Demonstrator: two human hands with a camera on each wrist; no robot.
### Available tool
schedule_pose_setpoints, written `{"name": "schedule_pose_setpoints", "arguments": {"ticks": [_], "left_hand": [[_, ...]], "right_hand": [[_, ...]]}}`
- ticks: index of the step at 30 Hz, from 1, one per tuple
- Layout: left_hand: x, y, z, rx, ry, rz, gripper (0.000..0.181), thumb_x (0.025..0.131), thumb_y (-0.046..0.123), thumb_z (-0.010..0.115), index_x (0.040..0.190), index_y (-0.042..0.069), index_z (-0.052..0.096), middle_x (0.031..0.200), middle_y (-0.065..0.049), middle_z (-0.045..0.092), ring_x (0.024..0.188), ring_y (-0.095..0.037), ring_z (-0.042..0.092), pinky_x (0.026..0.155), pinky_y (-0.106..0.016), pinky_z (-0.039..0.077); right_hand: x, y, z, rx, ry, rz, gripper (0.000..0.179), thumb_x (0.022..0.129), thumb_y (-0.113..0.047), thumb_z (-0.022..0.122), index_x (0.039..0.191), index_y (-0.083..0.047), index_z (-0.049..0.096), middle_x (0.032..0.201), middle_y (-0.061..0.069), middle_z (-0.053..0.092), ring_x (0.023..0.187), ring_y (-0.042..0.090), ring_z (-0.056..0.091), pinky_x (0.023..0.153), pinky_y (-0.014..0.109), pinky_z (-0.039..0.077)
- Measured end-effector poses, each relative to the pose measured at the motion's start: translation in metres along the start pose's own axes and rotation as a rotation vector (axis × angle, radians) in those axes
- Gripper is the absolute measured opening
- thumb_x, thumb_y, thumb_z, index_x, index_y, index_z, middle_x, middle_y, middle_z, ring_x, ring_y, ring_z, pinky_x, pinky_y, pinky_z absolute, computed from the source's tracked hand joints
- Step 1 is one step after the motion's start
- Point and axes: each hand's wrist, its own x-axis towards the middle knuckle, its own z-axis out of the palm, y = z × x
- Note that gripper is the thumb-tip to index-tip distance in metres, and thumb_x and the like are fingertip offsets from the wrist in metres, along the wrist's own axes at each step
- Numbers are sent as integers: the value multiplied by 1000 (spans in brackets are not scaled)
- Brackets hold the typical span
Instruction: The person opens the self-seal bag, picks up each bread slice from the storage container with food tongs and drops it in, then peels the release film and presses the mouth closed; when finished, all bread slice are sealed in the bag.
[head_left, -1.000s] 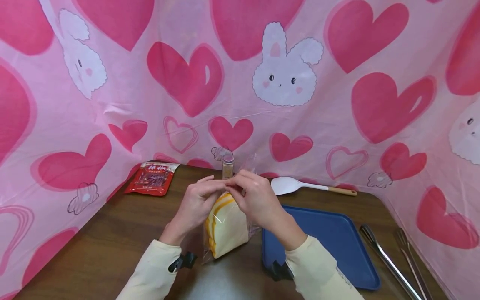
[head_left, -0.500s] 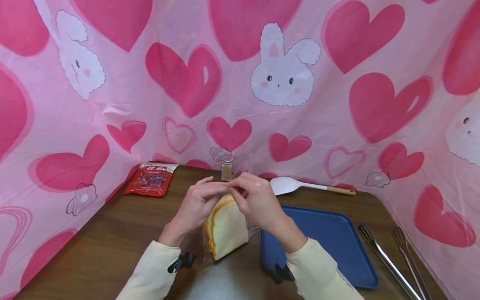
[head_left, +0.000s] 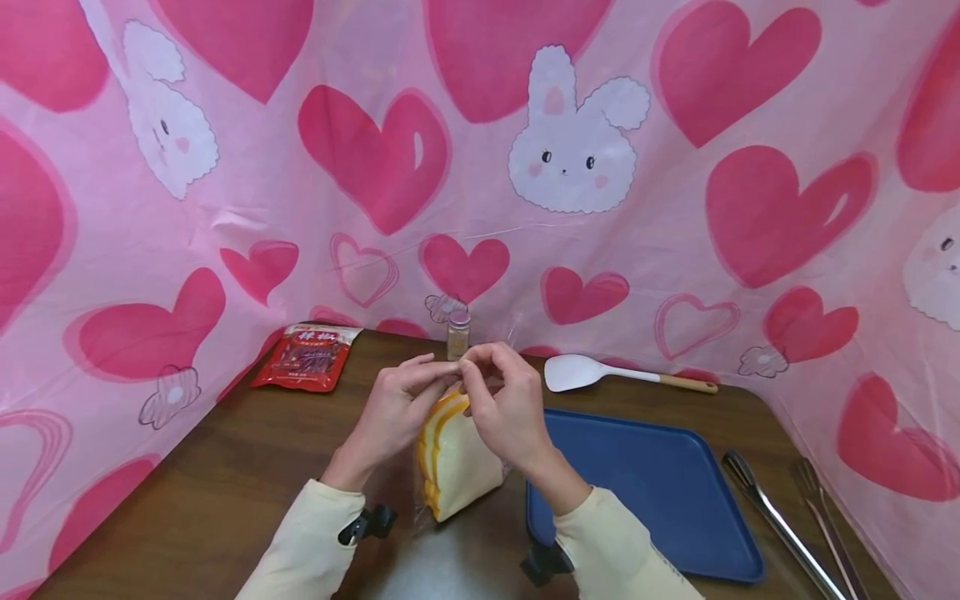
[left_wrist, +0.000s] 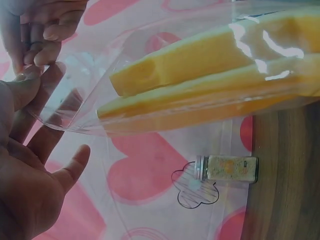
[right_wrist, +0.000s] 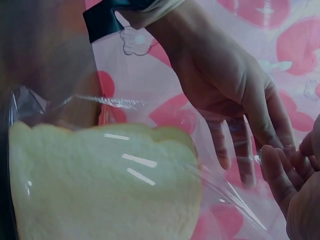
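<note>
Slices of bread (head_left: 465, 471) with yellow-orange crusts stand upright inside a clear plastic bag (right_wrist: 225, 200) at the middle of the table. My left hand (head_left: 393, 412) pinches the bag's top edge between thumb and forefinger; the other fingers stretch out behind the film in the left wrist view. Right beside it, my right hand (head_left: 510, 408) pinches the same edge, its fingertips meeting the left ones. In the right wrist view, the film slants from the bread (right_wrist: 105, 180) up to the joined fingertips. Part of the bag's top is hidden behind the hands.
A small seasoning jar (head_left: 458, 336) stands behind the hands. Back left lies a red packet of dried chillies (head_left: 311, 358). To the right are a blue tray (head_left: 645, 492), a white spatula (head_left: 577, 372) and metal tongs (head_left: 780, 521). A pink curtain (head_left: 465, 183) encloses the table.
My right hand has turned more upright, its wrist and forearm shifting left, while its fingertips stay at the bag's edge. The left hand has hardly moved; the bread has shifted slightly right.
</note>
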Motion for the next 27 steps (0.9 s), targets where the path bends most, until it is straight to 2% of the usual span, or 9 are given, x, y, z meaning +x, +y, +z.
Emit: {"name": "schedule_pose_setpoints", "arguments": {"ticks": [3, 6, 9, 12, 17, 19, 21, 24, 27], "left_hand": [[0, 0, 0, -16, 9, -12, 28, 94, 0, 75, 121, 4, 79, 114, -9, 81, 109, -25, 78, 119, -55, 45], [0, -1, -1, -66, 23, -32, 27, 95, 3, 75, 122, 8, 80, 115, -6, 81, 108, -22, 77, 107, -44, 57], [0, -2, -2, -133, 45, -65, 28, 97, 7, 74, 125, 11, 79, 115, -5, 81, 108, -18, 77, 95, -31, 61], [-1, -3, -4, -181, 65, -100, 35, 100, 11, 72, 134, 16, 73, 114, -5, 82, 109, -16, 77, 92, -24, 61], [-1, -4, -4, -203, 94, -146, 48, 103, 13, 69, 148, 27, 61, 110, -5, 82, 109, -15, 76, 69, -20, 54], [-2, -5, -4, -203, 96, -151, 49, 103, 13, 69, 149, 29, 60, 110, -5, 82, 109, -15, 76, 67, -21, 52], [-2, -5, -4, -208, 88, -151, 49, 103, 13, 68, 148, 29, 61, 111, -5, 82, 109, -14, 76, 73, -21, 56], [-2, -4, -3, -195, 84, -132, 46, 102, 11, 69, 146, 24, 64, 111, -7, 82, 86, -9, 74, 68, -19, 53], [-2, -4, 0, -193, 83, -97, 44, 101, 7, 70, 144, 16, 65, 110, -11, 82, 84, -5, 72, 70, -18, 54]], "right_hand": [[0, -2, 3, 76, 32, 75, 6, 100, -1, 68, 104, 4, 67, 88, 19, 68, 68, 39, 70, 50, 36, 61], [2, -3, 3, 152, 82, 159, 7, 102, -2, 66, 105, 4, 65, 86, 22, 67, 66, 36, 69, 50, 35, 61], [5, -3, 1, 220, 135, 222, 7, 102, -1, 65, 106, 5, 64, 82, 24, 65, 59, 28, 66, 49, 29, 59], [9, 0, -3, 267, 175, 254, 8, 103, -1, 64, 106, 6, 63, 78, 21, 63, 53, 19, 64, 47, 27, 57], [12, 5, -11, 275, 190, 253, 10, 104, -4, 62, 107, 6, 61, 80, 12, 61, 54, 16, 63, 46, 27, 56], [11, 8, -13, 241, 173, 223, 10, 102, -3, 66, 108, 5, 63, 81, 10, 63, 55, 17, 63, 46, 27, 55], [10, 10, -15, 133, 139, 128, 14, 97, -3, 72, 109, 2, 67, 83, 10, 65, 59, 14, 63, 49, 26, 56], [9, 14, -14, -88, 79, -109, 27, 87, -4, 84, 110, 1, 71, 84, 10, 67, 64, 14, 62, 52, 24, 56], [9, 15, -11, -279, 50, -334, 36, 80, -6, 91, 109, 1, 72, 85, 11, 65, 65, 15, 61, 55, 22, 56]]}}
